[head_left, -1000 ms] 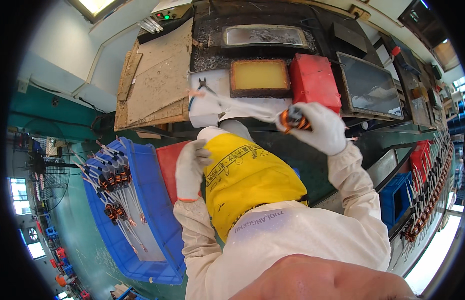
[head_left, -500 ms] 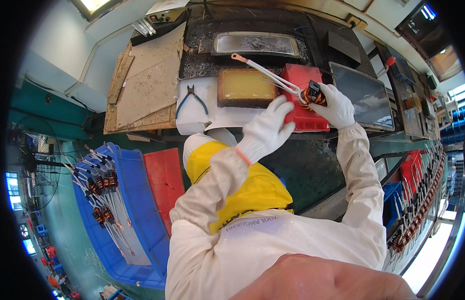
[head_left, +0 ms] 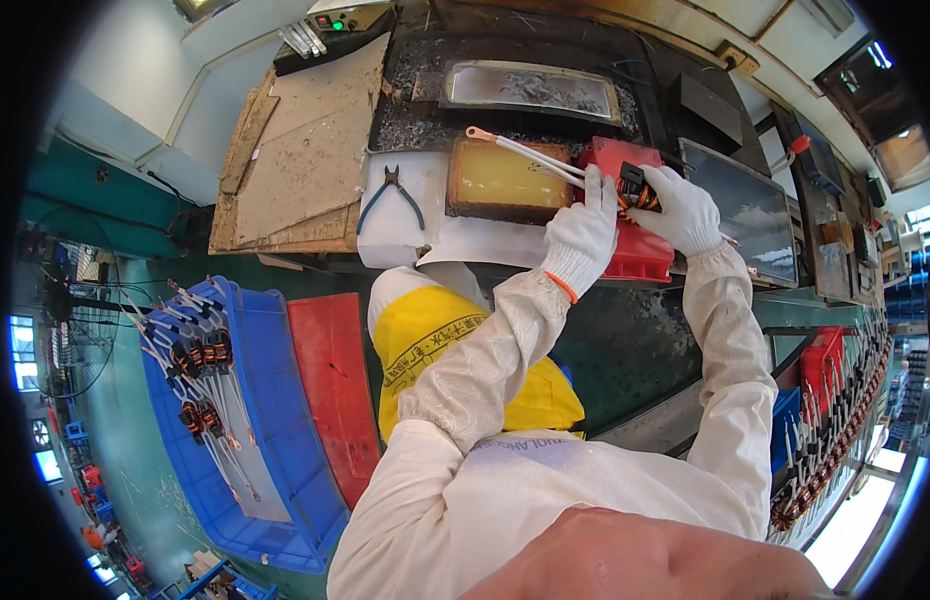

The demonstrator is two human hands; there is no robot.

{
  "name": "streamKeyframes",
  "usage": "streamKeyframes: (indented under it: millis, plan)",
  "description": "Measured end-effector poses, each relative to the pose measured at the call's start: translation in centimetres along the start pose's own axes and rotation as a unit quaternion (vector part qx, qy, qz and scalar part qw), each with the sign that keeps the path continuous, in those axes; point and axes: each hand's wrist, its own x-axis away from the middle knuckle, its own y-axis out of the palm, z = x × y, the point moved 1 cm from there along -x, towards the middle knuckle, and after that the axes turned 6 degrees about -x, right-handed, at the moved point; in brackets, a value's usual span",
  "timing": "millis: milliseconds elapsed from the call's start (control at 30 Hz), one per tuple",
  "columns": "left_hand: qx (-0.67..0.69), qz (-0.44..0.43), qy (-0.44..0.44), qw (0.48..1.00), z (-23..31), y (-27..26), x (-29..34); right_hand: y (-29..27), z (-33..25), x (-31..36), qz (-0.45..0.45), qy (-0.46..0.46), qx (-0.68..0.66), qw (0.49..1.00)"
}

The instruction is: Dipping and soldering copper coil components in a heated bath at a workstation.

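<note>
A copper-wound coil with a black block on top is gripped in my gloved right hand above the red bin. From the coil, white leads slant to the upper left, ending in a copper lug. My gloved left hand is at the coil end of these leads, fingers pressed together against them; its thumb is partly hidden. Left of the hands, a tray of yellowish material sits on the bench. Farther left, cutting pliers lie with handles spread on white paper.
A framed pan with a silvery surface lies behind the yellowish tray. Brown boards cover the bench's left side. A blue crate with several coils stands at lower left beside a red panel. More coils line the right.
My left hand has moved right and up to the coil's leads, its fingers drawing together. The coil stays in my right hand. The view has shifted slightly.
</note>
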Motion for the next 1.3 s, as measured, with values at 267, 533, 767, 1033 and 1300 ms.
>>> streamKeyframes:
  millis: [267,533,767,1033,1300]
  plan:
    - [0.011,0.007,-0.018,1.000,-0.1,0.5,0.3,-0.2,-0.2,-1.1,-0.033,-0.036,0.036,0.998]
    - [0.060,-0.012,-0.028,0.998,-0.3,0.6,0.6,-0.1,-0.5,-1.5,-0.032,-0.057,0.065,0.996]
    - [0.086,-0.036,-0.040,0.995,-0.5,0.2,0.7,0.1,-0.7,-2.0,-0.043,-0.069,0.085,0.993]
    - [0.112,-0.072,-0.054,0.990,-0.6,-0.4,0.8,0.3,-0.9,-2.5,-0.045,-0.073,0.096,0.992]
    - [0.132,-0.081,-0.057,0.986,-0.9,-0.3,0.8,0.2,-1.6,-2.8,-0.043,-0.078,0.114,0.989]
